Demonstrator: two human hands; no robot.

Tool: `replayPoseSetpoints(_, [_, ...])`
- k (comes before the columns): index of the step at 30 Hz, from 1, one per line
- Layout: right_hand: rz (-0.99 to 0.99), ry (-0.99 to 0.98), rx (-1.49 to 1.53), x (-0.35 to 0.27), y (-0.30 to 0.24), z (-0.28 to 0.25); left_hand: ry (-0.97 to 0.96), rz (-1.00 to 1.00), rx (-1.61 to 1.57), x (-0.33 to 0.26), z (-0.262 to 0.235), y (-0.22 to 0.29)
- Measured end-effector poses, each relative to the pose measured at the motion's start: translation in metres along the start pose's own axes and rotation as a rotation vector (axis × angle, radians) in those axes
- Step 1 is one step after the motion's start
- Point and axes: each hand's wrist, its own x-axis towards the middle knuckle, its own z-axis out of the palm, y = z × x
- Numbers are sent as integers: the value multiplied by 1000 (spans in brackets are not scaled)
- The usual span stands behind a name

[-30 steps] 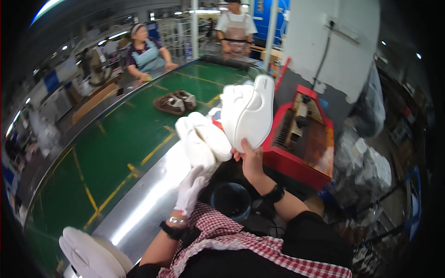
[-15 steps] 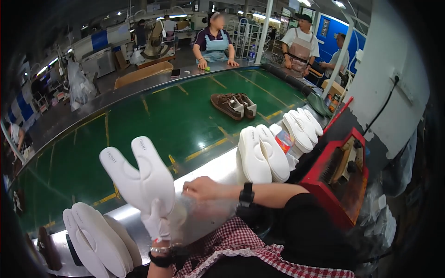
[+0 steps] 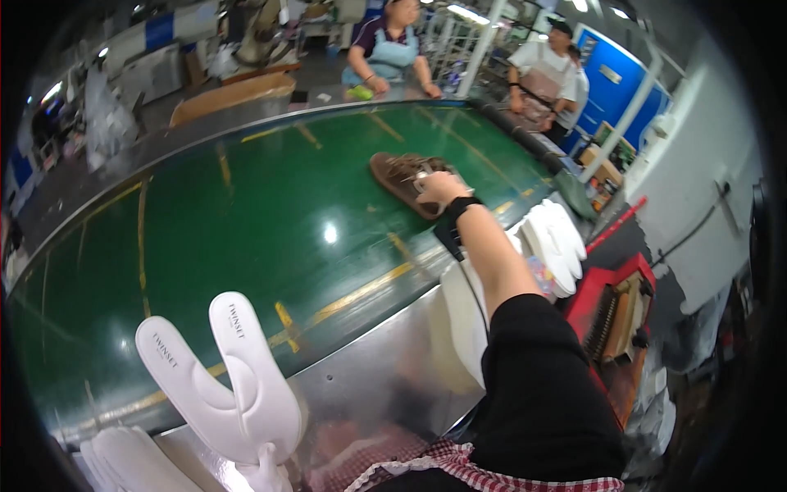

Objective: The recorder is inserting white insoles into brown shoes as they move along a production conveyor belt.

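My left hand [image 3: 268,471], in a white glove, grips a pair of white insoles [image 3: 258,394] by their heel ends at the lower left. Their toe ends spread apart in a V over the belt's near edge. My right arm stretches far across to a pair of brown lace-up shoes [image 3: 392,182] on the green conveyor belt [image 3: 270,213]. There my right hand [image 3: 443,189] has its fingers curled at the shoe opening. It covers most of the second shoe. A dark band with a thin black cord is on that wrist.
White insoles [image 3: 463,307] stand partly behind my right forearm, with more white insoles [image 3: 554,246] beyond. Another stack [image 3: 135,463] sits at the lower left. A red bench device [image 3: 615,336] with brushes is at the right. Two workers stand at the belt's far side.
My right hand has gone from beside the insoles out to the brown shoes and closed there. The left hand and its insoles now sit lower in the picture as the view shifted.
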Motion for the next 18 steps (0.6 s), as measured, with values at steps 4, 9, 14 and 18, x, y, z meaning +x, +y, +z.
replayPoseSetpoints(4, [125, -198, 23, 21, 20, 27, 48, -1, 55, 4, -6, -1])
replayPoseSetpoints(9, [317, -255, 110, 26, 27, 35, 99, 17, 109, 4, -14, 2])
replayPoseSetpoints(14, [111, -256, 182, 18, -5, 24, 114, 33, 134, 0, -20, 11])
replayPoseSetpoints(18, [51, -24, 595, -5, -71, 1, 125, -100, 175, -5, -20, 29])
